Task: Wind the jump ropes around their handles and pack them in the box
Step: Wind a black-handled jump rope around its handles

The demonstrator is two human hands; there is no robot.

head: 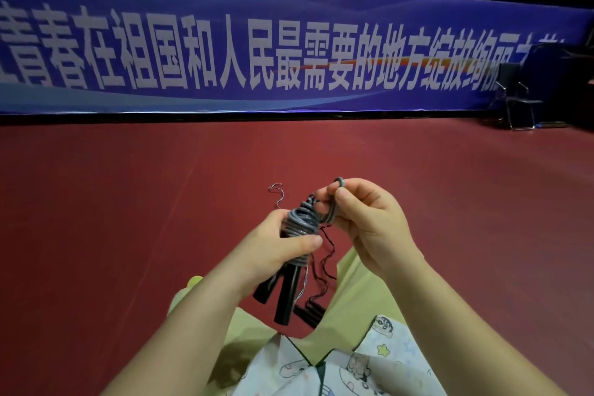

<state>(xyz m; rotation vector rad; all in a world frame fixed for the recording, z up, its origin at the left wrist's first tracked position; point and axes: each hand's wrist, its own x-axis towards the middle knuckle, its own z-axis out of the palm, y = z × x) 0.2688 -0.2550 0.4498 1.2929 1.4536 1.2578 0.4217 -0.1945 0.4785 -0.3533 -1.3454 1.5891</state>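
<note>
Grey rope (pixel 300 222), springy, coils slippery; left hand (pixel 283 246) clamps wound handles (pixel 283 296), right hand (pixel 363 219) pinches last loop.

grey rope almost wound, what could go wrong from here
1. The right hand holds only the last loop of the grey rope; if it slips, the coils may spring loose.
2. The left hand pins the coils mostly by thumb, so the black handles could slide out.
3. The thin black rope hangs close by and might snag.

grey rope (pixel 300 222), black handles (pixel 283 294), red floor (pixel 128 202), blue banner (pixel 225 42)
</note>
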